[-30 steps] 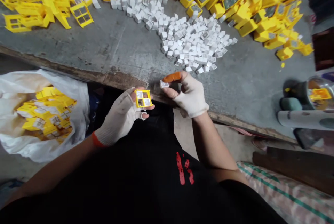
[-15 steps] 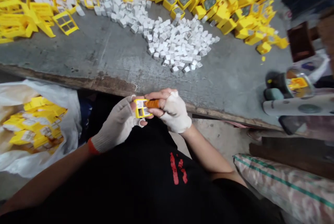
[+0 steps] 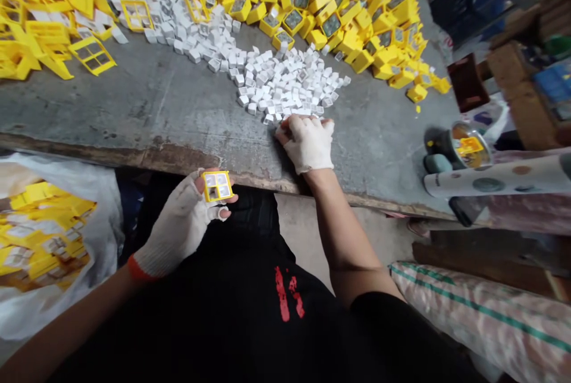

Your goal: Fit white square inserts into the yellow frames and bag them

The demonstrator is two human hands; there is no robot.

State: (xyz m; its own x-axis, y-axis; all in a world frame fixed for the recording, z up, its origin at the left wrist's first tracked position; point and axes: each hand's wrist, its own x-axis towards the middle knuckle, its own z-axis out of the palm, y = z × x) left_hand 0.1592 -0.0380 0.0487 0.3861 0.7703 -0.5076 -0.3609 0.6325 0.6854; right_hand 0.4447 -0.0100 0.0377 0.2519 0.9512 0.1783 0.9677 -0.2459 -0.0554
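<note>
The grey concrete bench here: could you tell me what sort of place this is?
Probably a hand-assembly workshop: heaped yellow plastic frames, a pile of small white cubes, and a white-gloved left hand holding one frame.

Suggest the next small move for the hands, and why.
Probably pinch one white cube from the pile with the right hand and fit it into the yellow plastic frame in the left hand: the right hand touches the pile, and one frame opening looks unfilled.

A grey concrete table [image 3: 147,115] with a worn wooden edge [image 3: 134,160] is standing over a pale floor [image 3: 303,234], and a striped cloth [image 3: 482,317] is lying beside dark boards [image 3: 482,258].
</note>
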